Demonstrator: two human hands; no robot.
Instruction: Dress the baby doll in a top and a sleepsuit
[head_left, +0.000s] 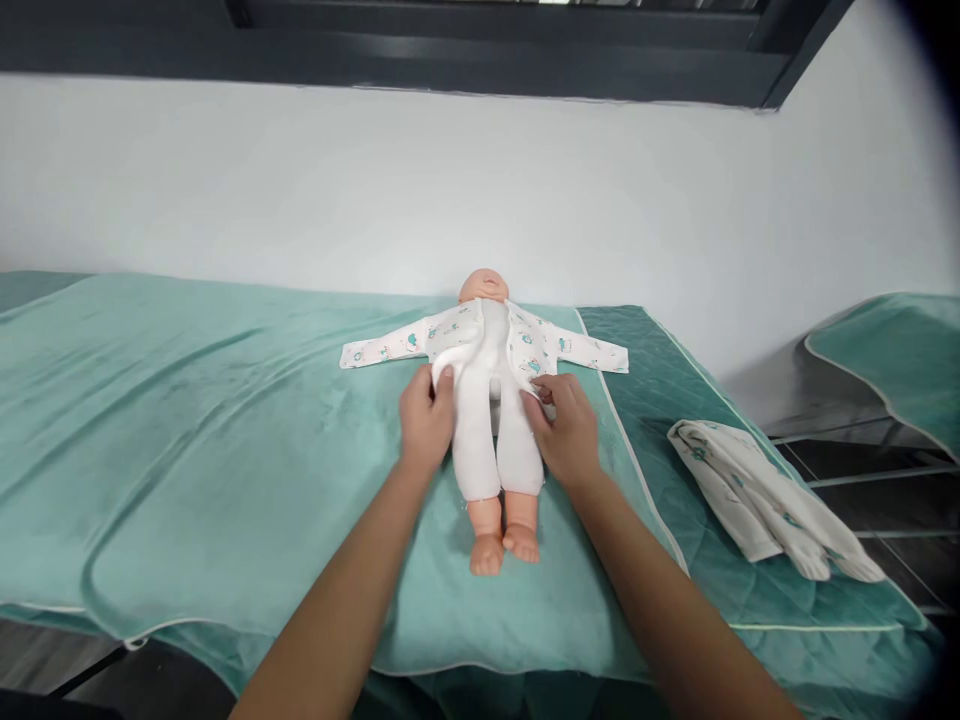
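Note:
A baby doll (495, 350) lies on its back on a green blanket, head toward the wall and bare feet toward me. Its arms are inside the sleeves of a white printed baby shirt (530, 343), which hangs unfastened at the front over the white cloth body. At the doll's left-of-picture hip, my left hand (427, 420) pinches the shirt's lower front edge, folded back to its plain inside. My right hand (564, 425) has its thumb and fingers closed on the opposite front edge. Small details under the fingertips are hidden.
A green blanket (247, 430) covers the bed, with a darker quilted cover (637, 370) on the right. Folded printed baby clothes (765, 500) lie there. Behind rises a white wall (300, 180); a metal frame (870, 480) stands at the right.

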